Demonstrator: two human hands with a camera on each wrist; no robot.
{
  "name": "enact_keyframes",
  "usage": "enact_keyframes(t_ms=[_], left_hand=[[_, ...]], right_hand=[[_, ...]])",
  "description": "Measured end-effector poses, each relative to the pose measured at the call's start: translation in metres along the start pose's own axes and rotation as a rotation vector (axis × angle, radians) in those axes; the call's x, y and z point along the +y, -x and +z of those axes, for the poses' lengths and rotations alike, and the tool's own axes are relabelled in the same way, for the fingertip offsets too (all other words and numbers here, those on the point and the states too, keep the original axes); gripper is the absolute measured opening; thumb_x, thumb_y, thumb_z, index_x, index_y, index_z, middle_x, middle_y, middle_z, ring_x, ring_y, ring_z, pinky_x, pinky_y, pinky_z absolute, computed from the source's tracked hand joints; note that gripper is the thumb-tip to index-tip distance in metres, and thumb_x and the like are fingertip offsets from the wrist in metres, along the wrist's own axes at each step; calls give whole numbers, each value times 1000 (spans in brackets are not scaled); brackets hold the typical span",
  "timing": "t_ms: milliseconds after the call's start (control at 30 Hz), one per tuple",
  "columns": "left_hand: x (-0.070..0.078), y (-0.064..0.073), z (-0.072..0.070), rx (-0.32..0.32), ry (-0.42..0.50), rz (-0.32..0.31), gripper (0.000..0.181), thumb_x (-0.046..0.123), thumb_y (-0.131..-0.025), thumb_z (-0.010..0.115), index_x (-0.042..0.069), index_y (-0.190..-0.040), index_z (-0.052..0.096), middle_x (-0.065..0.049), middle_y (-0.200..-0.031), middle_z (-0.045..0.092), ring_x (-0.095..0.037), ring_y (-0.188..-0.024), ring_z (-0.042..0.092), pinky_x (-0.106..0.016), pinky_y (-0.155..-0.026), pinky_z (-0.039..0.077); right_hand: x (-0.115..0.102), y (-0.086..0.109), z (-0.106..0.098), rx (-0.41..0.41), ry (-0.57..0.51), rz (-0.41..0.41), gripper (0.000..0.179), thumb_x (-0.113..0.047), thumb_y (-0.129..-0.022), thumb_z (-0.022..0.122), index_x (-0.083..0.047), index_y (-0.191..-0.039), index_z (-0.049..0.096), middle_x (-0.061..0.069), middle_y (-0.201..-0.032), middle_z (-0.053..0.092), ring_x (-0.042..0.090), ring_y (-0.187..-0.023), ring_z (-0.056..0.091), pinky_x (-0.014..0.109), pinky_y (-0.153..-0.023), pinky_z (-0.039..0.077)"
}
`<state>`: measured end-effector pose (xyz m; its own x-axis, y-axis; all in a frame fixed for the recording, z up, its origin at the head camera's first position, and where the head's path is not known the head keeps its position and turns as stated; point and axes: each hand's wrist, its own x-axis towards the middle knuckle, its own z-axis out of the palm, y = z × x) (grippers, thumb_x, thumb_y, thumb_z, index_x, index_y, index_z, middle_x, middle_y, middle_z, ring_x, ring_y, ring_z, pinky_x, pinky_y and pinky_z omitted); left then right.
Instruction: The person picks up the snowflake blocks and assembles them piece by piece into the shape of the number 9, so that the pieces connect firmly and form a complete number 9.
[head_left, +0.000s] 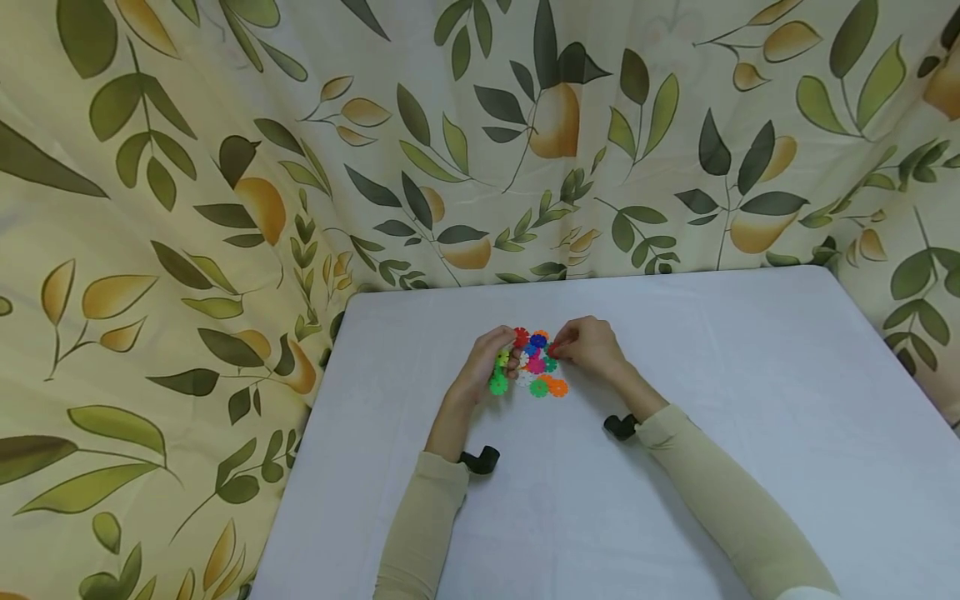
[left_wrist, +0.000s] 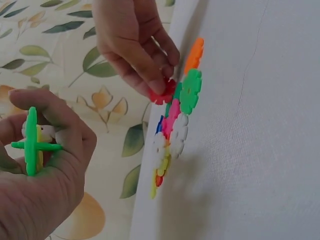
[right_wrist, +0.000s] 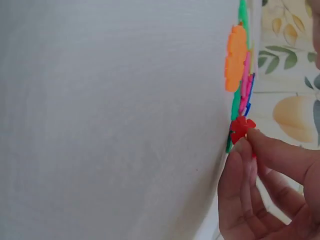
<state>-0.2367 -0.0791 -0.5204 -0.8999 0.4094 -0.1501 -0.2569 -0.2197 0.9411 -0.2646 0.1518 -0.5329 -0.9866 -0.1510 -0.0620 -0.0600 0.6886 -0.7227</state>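
Observation:
My left hand [head_left: 477,368] holds a few notched plastic snowflake discs; in the left wrist view a green disc [left_wrist: 31,150] with another green one crossing it stands in its curled fingers, with yellow and white pieces behind. My right hand [head_left: 594,343] pinches a red snowflake disc [right_wrist: 242,128] between thumb and fingertips, at the right edge of a small pile on the table. That pile has a pink disc [head_left: 536,365], a blue disc [head_left: 537,340], an orange disc [head_left: 558,387], a green disc [head_left: 538,388] and a white disc [head_left: 525,380]. Left fingers partly hide its left side.
A white-covered table [head_left: 720,350] lies under both arms. Leaf-patterned curtains [head_left: 225,350] hang along its far and left sides. Each wrist carries a dark camera, the left one [head_left: 480,461] and the right one [head_left: 620,427] close above the tabletop.

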Motion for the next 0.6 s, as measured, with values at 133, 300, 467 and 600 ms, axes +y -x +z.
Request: enact_keyframes(t_ms=[133, 300, 467, 600], left_hand=[[-1, -1, 0, 22, -10, 3, 21, 20, -109, 49, 6, -92, 48, -5, -80, 52, -12, -61, 47, -22, -54, 47], [-2, 0, 0, 39, -35, -6, 21, 19, -109, 48, 8, -91, 50, -6, -79, 54, -13, -61, 49, -23, -56, 49], [-3, 0, 1, 56, -30, -18, 19, 14, -107, 46, 8, -90, 50, -6, -77, 53, -14, -59, 48, -22, -54, 46], [-4, -1, 2, 42, -20, -12, 16, 9, -105, 42, 7, -91, 48, -6, -78, 51, -13, -60, 44, -20, -51, 39]], right_hand=[[0, 4, -3, 19, -51, -40, 12, -18, -89, 83, -8, -93, 78, 3, -80, 75, 19, -73, 66, 31, -64, 52], [-8, 9, -4, 50, -117, -106, 11, -18, -90, 83, -9, -95, 79, 2, -81, 76, 21, -73, 71, 33, -65, 55], [-19, 16, -6, 104, -153, -181, 12, -18, -90, 84, -11, -97, 78, 3, -86, 77, 19, -77, 72, 32, -68, 57], [-27, 22, -8, 122, -218, -228, 11, -18, -89, 85, -12, -97, 78, 2, -90, 78, 18, -80, 74, 27, -70, 58]])
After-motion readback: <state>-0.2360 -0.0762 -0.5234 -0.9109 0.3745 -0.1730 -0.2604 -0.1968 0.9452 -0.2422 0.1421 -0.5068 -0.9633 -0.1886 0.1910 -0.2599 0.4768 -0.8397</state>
